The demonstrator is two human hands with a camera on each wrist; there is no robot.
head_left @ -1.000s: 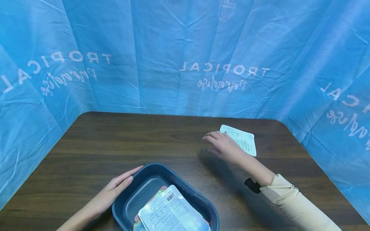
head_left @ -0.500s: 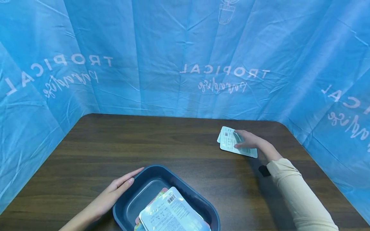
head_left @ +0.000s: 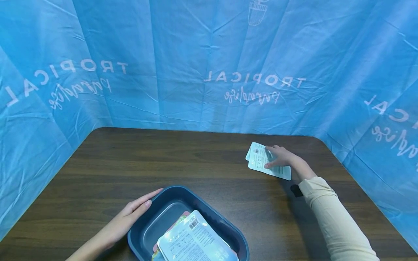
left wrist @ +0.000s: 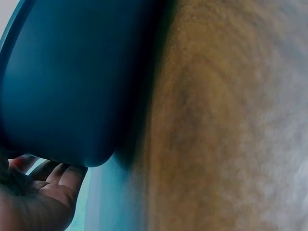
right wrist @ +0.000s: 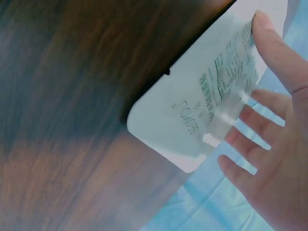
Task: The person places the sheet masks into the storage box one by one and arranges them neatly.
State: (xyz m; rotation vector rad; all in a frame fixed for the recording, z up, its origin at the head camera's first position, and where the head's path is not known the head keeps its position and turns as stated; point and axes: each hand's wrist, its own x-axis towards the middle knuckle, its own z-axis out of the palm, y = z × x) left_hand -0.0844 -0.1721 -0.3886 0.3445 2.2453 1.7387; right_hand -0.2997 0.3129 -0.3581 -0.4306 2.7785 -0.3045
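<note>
My left hand (head_left: 125, 219) rests against the outer left side of a dark blue plastic tray (head_left: 225, 221), its fingers extended along the wall. In the left wrist view the fingers (left wrist: 60, 178) touch the tray's wall (left wrist: 72, 82). Inside the tray lie several flat packets, a white printed sachet (head_left: 196, 239) on top. My right hand (head_left: 284, 159) is over a pale printed sachet (head_left: 258, 163) on the far right of the table. In the right wrist view the thumb touches the sachet (right wrist: 168, 125) and the spread fingers (right wrist: 248, 144) reach its edge.
Partly under the pale sachet, another one (head_left: 247, 156) sticks out on its left. The dark wood table (head_left: 137, 159) ends at blue printed curtains (head_left: 183, 72) behind and on both sides.
My right hand has moved right and come onto the pale sachet, then stayed nearly still. A second sachet's corner now shows beside it. The left hand and tray have barely moved.
</note>
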